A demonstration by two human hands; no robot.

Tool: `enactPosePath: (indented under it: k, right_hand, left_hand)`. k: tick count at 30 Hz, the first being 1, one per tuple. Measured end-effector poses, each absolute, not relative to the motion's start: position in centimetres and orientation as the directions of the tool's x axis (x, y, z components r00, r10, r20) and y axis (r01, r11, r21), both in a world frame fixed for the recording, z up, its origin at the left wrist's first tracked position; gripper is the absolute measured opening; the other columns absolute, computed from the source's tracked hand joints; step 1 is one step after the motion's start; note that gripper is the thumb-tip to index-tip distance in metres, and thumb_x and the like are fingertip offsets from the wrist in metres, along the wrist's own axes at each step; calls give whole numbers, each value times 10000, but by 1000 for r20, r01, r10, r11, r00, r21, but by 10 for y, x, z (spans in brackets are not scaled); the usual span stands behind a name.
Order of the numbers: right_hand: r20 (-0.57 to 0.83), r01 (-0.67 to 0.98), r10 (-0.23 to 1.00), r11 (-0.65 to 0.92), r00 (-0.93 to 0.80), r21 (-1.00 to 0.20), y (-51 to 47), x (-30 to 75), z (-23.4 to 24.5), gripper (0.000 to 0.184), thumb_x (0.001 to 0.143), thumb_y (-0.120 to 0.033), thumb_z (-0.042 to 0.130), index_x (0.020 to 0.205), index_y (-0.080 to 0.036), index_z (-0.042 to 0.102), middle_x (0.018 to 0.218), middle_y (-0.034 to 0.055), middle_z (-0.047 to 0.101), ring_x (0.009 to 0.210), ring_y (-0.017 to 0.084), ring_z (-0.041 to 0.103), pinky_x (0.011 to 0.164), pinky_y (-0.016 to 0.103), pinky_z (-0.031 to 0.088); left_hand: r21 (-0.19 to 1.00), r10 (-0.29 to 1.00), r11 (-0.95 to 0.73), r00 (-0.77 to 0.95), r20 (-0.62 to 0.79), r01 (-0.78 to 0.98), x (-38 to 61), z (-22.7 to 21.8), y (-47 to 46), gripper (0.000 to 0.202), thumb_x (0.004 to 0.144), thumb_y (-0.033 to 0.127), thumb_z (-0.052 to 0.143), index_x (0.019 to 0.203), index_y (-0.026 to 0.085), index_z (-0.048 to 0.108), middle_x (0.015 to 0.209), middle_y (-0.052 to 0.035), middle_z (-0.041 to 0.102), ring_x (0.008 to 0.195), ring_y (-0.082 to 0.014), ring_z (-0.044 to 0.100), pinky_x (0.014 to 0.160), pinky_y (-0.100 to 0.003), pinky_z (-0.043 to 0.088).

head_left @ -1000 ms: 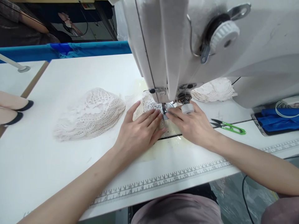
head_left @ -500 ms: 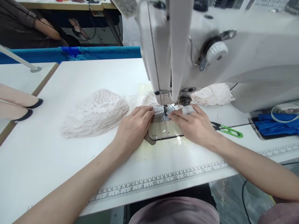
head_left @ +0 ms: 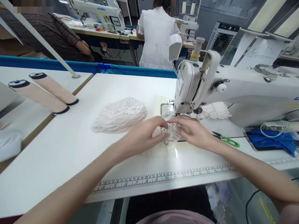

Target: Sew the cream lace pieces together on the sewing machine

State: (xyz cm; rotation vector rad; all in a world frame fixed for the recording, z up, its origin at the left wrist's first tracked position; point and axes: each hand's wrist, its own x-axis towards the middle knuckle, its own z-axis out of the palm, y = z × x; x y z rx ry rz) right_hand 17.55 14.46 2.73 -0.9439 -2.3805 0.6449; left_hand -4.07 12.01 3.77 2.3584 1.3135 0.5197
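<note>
My left hand point(head_left: 142, 135) and my right hand point(head_left: 195, 132) meet in front of the white sewing machine point(head_left: 233, 90), both pinching a small piece of white lace point(head_left: 171, 132) held just above the table. The hands are a little blurred by motion. A stack of lace pieces point(head_left: 121, 115) lies to the left of my left hand. More lace point(head_left: 216, 111) rests behind the machine's needle area.
Green thread snips point(head_left: 227, 140) lie right of my right hand. A blue cloth with a coiled cable point(head_left: 273, 138) sits at the far right. Two pinkish thread cones point(head_left: 46, 91) lie on the left table. A ruler strip point(head_left: 163, 179) runs along the front edge. Two people work at machines behind.
Both hands pulled back from the needle toward me, lifting the lace piece off the plate. My head rose, so the view now takes in the whole machine and the room.
</note>
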Motion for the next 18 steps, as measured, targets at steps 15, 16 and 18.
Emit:
enactPosePath:
  k: [15,16,18]
  right_hand:
    - [266,600,625,780,-734,-179,102,191,8,490,914,-236,543,1389,-178,437,1429,105,499,1327,232,452,1083,476,424]
    - [279,619,639,767,-717,-166,102,189,6,454,933,-245,520,1377,-186,453,1412,101,520,1314,225,470,1078,469,432]
    - [322,644,654,750,-685,-154,103,188,2,397,957,-250,483,1350,-191,486,1364,95,567,1283,214,506,1067,455,449]
  left_hand:
    - [284,778,-614,625,61,737,-59,34,81,314,970,229,346,773,185,586,800,-32,637,705,-173,591,612,-285,445]
    - [257,784,-615,612,102,745,-54,30,84,309,975,243,343,832,177,609,863,-46,658,767,-183,611,652,-296,469]
    - [205,770,-638,611,184,742,-42,18,96,288,978,272,363,1049,159,618,1088,-81,670,970,-205,628,795,-325,504]
